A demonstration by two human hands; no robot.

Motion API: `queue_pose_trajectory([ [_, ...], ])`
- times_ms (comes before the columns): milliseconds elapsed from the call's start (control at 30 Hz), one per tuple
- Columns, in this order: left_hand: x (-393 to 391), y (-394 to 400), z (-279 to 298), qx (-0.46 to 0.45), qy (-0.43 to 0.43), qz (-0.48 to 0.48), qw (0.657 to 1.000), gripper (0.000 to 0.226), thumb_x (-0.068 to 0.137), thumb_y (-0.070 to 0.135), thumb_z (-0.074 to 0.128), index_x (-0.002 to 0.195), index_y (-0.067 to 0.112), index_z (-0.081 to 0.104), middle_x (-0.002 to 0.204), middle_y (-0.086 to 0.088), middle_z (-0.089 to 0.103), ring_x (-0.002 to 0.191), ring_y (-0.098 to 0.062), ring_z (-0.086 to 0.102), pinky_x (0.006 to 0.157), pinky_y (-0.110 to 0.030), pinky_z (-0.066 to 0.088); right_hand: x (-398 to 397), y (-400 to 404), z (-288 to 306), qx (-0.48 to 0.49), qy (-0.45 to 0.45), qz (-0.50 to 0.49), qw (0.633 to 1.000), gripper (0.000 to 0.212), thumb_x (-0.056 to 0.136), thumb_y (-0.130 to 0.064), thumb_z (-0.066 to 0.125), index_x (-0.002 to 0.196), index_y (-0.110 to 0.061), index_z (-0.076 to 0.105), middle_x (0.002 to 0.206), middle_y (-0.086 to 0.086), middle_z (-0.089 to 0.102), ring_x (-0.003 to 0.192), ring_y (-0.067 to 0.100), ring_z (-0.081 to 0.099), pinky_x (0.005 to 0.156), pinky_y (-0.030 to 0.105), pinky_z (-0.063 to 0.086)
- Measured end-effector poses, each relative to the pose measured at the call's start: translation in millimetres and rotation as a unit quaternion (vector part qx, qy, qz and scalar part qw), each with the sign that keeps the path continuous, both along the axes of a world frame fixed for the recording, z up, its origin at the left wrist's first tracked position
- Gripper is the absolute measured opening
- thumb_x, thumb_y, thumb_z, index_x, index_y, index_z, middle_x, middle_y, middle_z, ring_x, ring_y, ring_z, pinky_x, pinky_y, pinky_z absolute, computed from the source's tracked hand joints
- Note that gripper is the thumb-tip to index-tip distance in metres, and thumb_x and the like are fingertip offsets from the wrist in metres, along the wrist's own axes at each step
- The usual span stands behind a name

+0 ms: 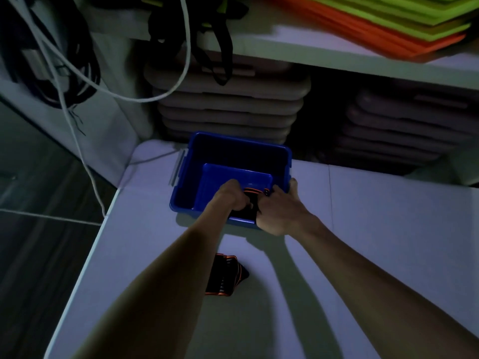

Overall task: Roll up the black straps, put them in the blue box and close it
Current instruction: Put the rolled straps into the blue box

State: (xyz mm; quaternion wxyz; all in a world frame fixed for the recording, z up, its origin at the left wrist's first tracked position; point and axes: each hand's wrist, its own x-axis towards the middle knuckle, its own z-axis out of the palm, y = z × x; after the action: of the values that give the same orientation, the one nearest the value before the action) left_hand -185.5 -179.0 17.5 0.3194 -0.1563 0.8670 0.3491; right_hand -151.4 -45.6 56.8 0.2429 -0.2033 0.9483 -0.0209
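Note:
The blue box [197, 161] stands open on the white table, with no lid in view. Both my hands reach over its near rim and hold one rolled black strap [252, 200] with orange edging inside the box. My left hand [230, 196] grips the roll from the left. My right hand [280, 211] grips it from the right, its thumb resting on the box's right rim. A second rolled black strap [224, 274] with orange edges lies on the table, nearer to me, under my left forearm.
The white table [375, 216] ends at its left edge, with dark floor [39, 242] beyond. A white cable [85, 161] and black cords [80, 81] hang at the left. Stacked grey steps [228, 107] sit behind the box under a shelf holding orange and green mats [388, 27].

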Motion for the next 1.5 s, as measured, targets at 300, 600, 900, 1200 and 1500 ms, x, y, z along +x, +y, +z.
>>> queue_pose_trajectory([
  [300, 6, 15, 9, -0.094, 0.016, -0.057, 0.994, 0.038, 0.093, 0.017, 0.059, 0.125, 0.0, 0.049, 0.13, -0.018, 0.054, 0.113, -0.029, 0.058, 0.077, -0.028, 0.042, 1, -3, 3, 0.026, 0.043, 0.004, 0.999, 0.019, 0.092, -0.031, 0.044, 0.089, -0.021, 0.059, 0.096, 0.0, 0.053, 0.114, 0.023, 0.041, 0.11, 0.055, 0.009],
  [600, 56, -31, 42, -0.008, 0.376, 0.075, 0.924, 0.018, 0.087, 0.023, 0.058, 0.105, 0.021, 0.06, 0.087, 0.002, 0.063, 0.076, -0.018, 0.06, 0.069, -0.033, 0.052, 100, 8, -16, -0.284, 0.208, -0.055, 0.934, 0.02, 0.088, -0.019, 0.047, 0.099, -0.012, 0.062, 0.097, 0.004, 0.056, 0.088, 0.02, 0.049, 0.074, 0.032, 0.042],
  [900, 194, -65, -42, -0.024, 0.098, 0.2, 0.975, 0.036, 0.092, 0.031, 0.059, 0.118, 0.007, 0.052, 0.118, -0.014, 0.054, 0.106, -0.032, 0.057, 0.086, -0.036, 0.045, 155, -42, -75, -0.253, -0.159, -0.368, 0.881, 0.029, 0.097, -0.029, 0.055, 0.118, -0.009, 0.05, 0.115, 0.007, 0.052, 0.085, 0.012, 0.054, 0.062, 0.02, 0.041],
  [1200, 165, -71, 4, 0.112, 0.146, 0.212, 0.96, 0.034, 0.077, 0.034, 0.076, 0.087, 0.012, 0.052, 0.076, 0.002, 0.059, 0.064, -0.012, 0.055, 0.053, -0.025, 0.039, 135, -46, -7, -0.336, -0.044, -0.287, 0.896, 0.02, 0.092, -0.021, 0.065, 0.109, -0.014, 0.059, 0.1, 0.0, 0.062, 0.082, 0.009, 0.061, 0.06, 0.01, 0.041],
  [1500, 54, -68, 63, 0.041, 0.266, 0.157, 0.95, 0.041, 0.073, 0.036, 0.076, 0.09, 0.014, 0.046, 0.079, -0.001, 0.06, 0.081, -0.026, 0.061, 0.066, -0.032, 0.044, 38, -54, 29, -0.433, -0.007, -0.331, 0.838, 0.04, 0.091, -0.015, 0.069, 0.123, -0.019, 0.046, 0.092, -0.004, 0.063, 0.074, 0.009, 0.061, 0.062, 0.016, 0.047],
])
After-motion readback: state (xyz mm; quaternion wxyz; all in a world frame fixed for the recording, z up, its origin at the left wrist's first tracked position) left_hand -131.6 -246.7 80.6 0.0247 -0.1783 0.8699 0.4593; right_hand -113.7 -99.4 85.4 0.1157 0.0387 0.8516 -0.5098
